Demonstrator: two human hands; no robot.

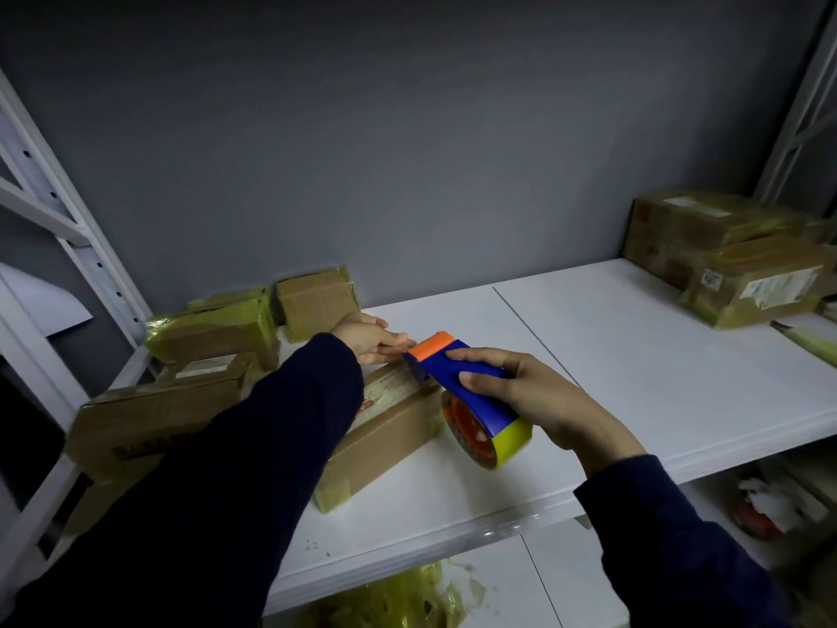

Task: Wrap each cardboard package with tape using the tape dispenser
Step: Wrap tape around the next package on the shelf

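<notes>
A: Two hands work over one long box [385, 435] that lies on the white shelf [634, 355]. Why is the right hand [539, 396] so high?

B: Its grip is closed around the blue tape dispenser [466, 392], with the orange cutter end toward the box's far end. I think this keeps the tape tight.

A: And the left hand [369, 339]?

B: Its fingers are pinched together just beside the cutter, probably on the tape end, but I cannot see the tape itself. Other boxes [213, 328] wait at the left.

A white shelf [634, 355] carries taped cardboard packages [385, 428] left, centre and right.
</notes>
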